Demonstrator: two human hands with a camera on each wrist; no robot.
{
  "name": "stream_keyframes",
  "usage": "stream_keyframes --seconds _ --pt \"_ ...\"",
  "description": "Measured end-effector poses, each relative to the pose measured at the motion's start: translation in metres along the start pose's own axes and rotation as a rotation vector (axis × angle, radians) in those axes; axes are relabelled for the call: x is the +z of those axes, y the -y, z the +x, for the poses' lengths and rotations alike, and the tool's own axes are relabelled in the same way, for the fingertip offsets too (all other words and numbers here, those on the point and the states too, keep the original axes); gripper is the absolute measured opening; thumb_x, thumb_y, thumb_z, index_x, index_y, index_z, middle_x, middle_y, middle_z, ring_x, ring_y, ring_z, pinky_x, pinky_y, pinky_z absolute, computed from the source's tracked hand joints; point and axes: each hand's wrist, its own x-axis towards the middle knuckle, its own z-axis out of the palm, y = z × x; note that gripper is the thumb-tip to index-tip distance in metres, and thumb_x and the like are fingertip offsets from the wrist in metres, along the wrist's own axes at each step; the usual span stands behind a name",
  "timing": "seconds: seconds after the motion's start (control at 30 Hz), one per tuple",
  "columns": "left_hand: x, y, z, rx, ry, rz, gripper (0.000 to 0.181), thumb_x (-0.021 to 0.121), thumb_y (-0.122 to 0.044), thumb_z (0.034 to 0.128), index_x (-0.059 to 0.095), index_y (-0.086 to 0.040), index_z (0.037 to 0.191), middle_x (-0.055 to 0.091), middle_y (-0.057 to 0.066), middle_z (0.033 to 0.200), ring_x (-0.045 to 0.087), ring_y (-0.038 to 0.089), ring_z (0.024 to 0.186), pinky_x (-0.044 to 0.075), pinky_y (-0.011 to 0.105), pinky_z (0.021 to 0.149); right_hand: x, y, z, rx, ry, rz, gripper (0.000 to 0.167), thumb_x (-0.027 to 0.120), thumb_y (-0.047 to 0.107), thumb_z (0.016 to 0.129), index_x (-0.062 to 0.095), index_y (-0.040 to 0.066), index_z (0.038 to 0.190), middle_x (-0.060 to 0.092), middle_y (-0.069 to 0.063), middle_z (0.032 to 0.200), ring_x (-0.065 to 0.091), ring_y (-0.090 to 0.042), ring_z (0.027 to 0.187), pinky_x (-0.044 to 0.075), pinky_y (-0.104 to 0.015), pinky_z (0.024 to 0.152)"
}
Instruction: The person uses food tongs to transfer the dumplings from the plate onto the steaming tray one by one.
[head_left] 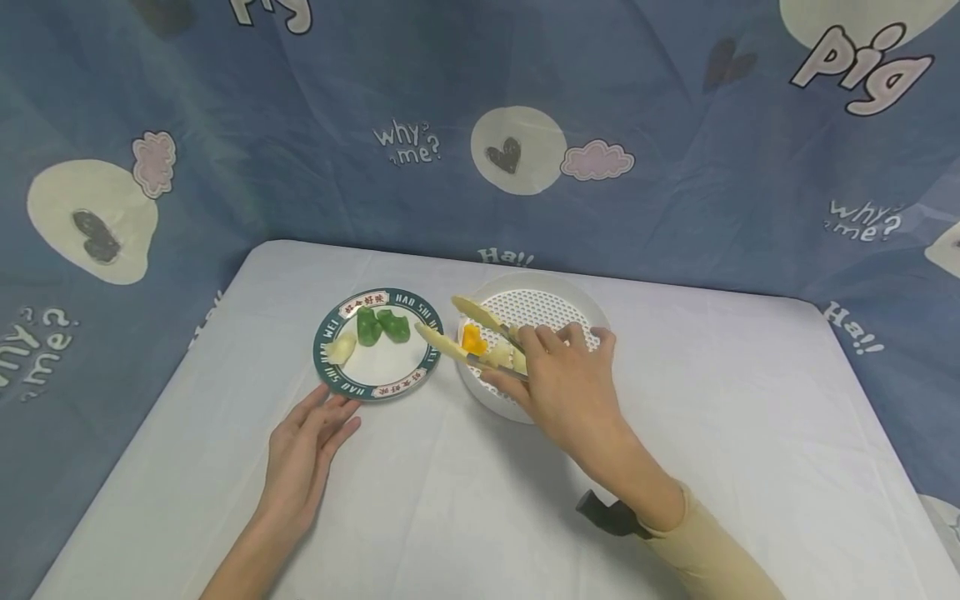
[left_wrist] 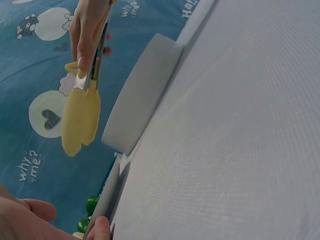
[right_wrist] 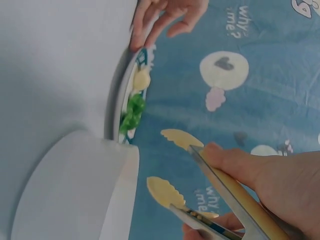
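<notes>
My right hand (head_left: 573, 392) grips a pair of tongs (head_left: 480, 315) with pale yellow scalloped tips, held above a white perforated basket (head_left: 592, 304). The tongs' tips (right_wrist: 162, 192) are spread apart with nothing between them, pointing toward the plate. Inside the basket lie an orange pepper-like piece (head_left: 473, 340) and pale pieces (head_left: 498, 354), partly hidden by tongs and hand. With mostly straight fingers, my left hand (head_left: 303, 454) touches the near rim of a green-bordered plate (head_left: 390, 362). On that plate are two green pepper-like pieces (head_left: 369, 327) and a pale clove-like piece (head_left: 341, 348).
The plate stands just left of the basket on a white-covered table (head_left: 450, 500). Behind the table hangs a blue patterned cloth (head_left: 337, 192). A dark strap piece (head_left: 607, 512) sits at my right wrist.
</notes>
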Motion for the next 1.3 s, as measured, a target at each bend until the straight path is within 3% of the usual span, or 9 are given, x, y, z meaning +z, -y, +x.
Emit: stream_keyframes --seconds 0.4,0.9,1.3 --pt "0.0 -0.001 0.0 -0.001 0.011 -0.001 0.072 0.04 -0.013 0.112 0.003 -0.011 0.174 0.025 0.015 0.177 0.043 0.019 0.16 0.053 0.013 0.119 0.009 0.014 0.002 -0.04 0.04 -0.01 0.068 0.058 0.074 0.099 0.068 0.017 0.134 0.077 -0.003 0.12 0.066 -0.038 0.114 0.047 -0.079 0.109" --pt "-0.002 0.002 -0.001 -0.006 0.004 -0.007 0.075 0.043 -0.013 0.1114 0.003 -0.012 0.174 0.023 0.015 0.177 0.043 0.02 0.159 0.053 0.013 0.119 0.024 0.03 0.018 -0.076 0.11 -0.008 0.068 0.055 0.075 0.1 0.065 0.016 0.133 0.074 -0.003 0.116 0.063 -0.037 0.116 0.046 -0.076 0.112" --pt "-0.001 0.0 0.0 0.004 0.007 -0.002 0.074 0.042 -0.012 0.1114 0.004 -0.012 0.174 0.023 0.016 0.178 0.042 0.021 0.16 0.054 0.013 0.119 0.033 0.038 0.026 -0.096 0.052 -0.031 0.061 0.057 0.074 0.099 0.066 0.017 0.117 0.068 0.001 0.098 0.064 -0.033 0.107 0.049 -0.07 0.105"
